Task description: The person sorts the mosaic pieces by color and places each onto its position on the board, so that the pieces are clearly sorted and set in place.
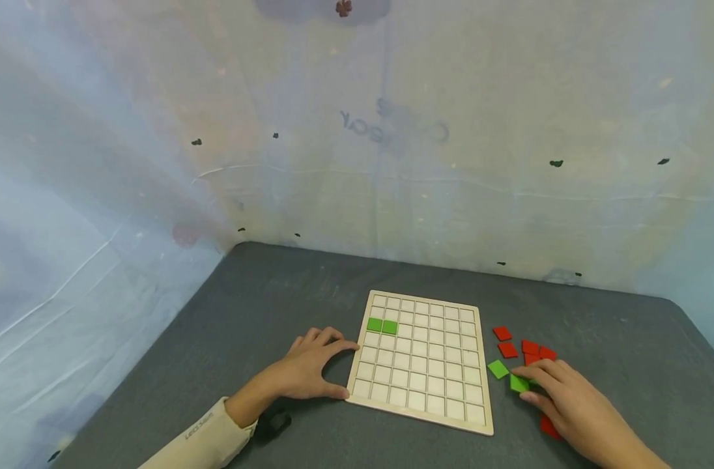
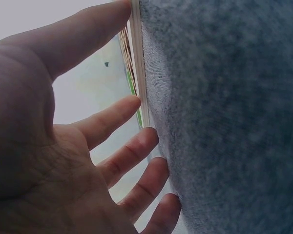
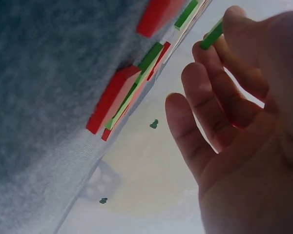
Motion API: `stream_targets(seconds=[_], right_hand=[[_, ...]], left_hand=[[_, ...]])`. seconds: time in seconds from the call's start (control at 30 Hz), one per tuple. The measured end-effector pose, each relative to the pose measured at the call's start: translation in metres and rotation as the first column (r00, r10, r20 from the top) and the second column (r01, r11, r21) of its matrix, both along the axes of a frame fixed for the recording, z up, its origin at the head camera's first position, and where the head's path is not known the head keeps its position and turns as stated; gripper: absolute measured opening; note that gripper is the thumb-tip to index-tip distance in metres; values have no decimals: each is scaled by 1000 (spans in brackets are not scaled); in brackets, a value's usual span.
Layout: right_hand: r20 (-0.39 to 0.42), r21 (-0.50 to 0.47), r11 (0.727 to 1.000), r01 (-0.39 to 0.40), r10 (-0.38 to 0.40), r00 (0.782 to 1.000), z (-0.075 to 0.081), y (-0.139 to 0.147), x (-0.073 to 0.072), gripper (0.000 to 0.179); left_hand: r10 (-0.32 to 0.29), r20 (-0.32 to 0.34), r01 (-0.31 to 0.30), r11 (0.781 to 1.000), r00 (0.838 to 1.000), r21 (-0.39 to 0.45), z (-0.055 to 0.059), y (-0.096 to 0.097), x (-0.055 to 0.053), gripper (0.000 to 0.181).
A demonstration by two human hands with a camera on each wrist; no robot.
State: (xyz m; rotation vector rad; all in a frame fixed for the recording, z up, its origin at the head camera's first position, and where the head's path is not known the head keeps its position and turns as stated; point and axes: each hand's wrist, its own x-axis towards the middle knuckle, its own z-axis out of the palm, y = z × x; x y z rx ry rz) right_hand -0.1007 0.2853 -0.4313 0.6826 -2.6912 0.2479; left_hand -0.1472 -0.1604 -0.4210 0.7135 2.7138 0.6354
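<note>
A pale wooden grid board (image 1: 418, 362) lies on the dark table. Two green tiles (image 1: 389, 327) sit side by side in cells near its upper left. My left hand (image 1: 304, 371) is at the board's left side, thumb and index finger spread apart with their tips against the edge; the left wrist view shows the other fingers (image 2: 145, 187) extended below. Right of the board, my right hand (image 1: 574, 400) pinches a green tile (image 3: 213, 35) between thumb and fingers, raised off the table in the right wrist view. Another green tile (image 1: 498, 369) lies just left of it.
Several red tiles (image 1: 507, 350) are scattered beyond the right hand, some overlapping. One more red tile (image 1: 549, 428) shows partly from under that hand. A small black object (image 1: 273, 425) is by the left wrist. Pale sheeting (image 1: 451, 215) hangs behind the table's far edge.
</note>
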Motion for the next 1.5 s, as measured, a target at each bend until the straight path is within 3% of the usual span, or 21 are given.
stream_targets(seconds=[0.73, 1.2, 1.5], right_hand=[[34, 3, 999, -42, 42, 999, 4, -22, -7, 40], [19, -17, 997, -77, 77, 997, 5, -33, -13, 40], [8, -23, 994, -103, 103, 995, 5, -39, -16, 39]], left_hand=[[3, 3, -2, 1000, 1000, -6, -2, 1, 0, 76], [4, -10, -4, 1000, 1000, 2, -4, -1, 0, 76], [-4, -8, 4, 1000, 1000, 15, 0, 0, 1, 75]])
